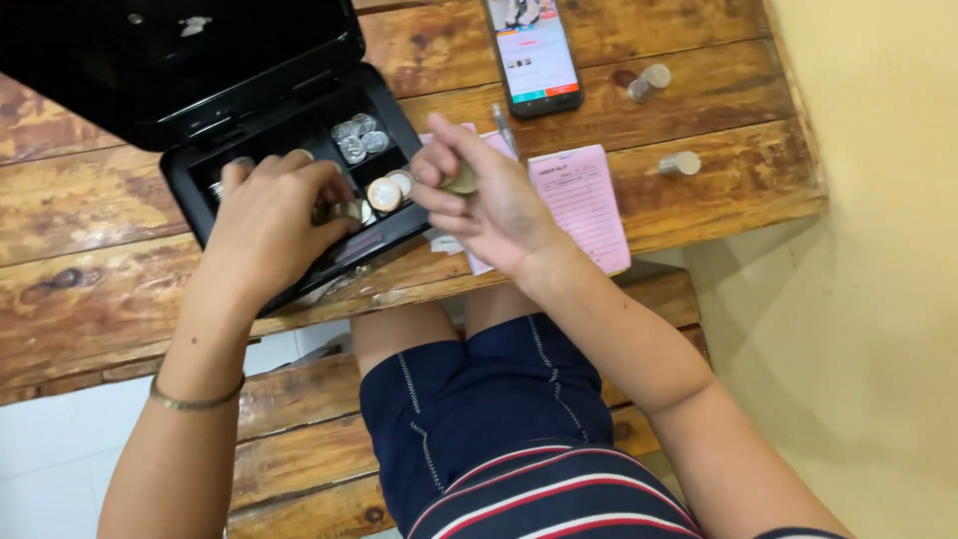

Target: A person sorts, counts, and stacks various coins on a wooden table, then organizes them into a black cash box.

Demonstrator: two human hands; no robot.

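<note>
overhead, seated at a wooden table [120, 210] on a bench [299, 439]. left hand [267, 220] lay inside the open black cash box [200, 180], fingers curled narrow and down over the coin tray, touching coins at the front compartment; whether it actually pinched any could not be told, the fingertips were hidden. right hand [489, 195] hovered just beside the box's right edge, above the pink slip [589, 200], thumb and fingers closed on a small stack of coins [461, 182], gold-coloured at the edge. judgement: the stack would keep best if gripped flat and square, edges aligned, and held level so none slid off; the left hand would do well to lift coins by the rim, not scrape them. counts: one cash box, lid up; one phone [532, 50] with screen lit, at the far edge; one pen [504, 128] partly under the hand; one pink slip with white paper beneath. loose stacks on the table: two, one [649, 80] near the phone, toppled a little, one [681, 163] right of the slip. in the tray, a silver cluster [359, 138] at the back and two larger two-tone coins [391, 190] in front; exact coin number too small to tell. one bracelet [195, 399] on the left wrist.
</note>
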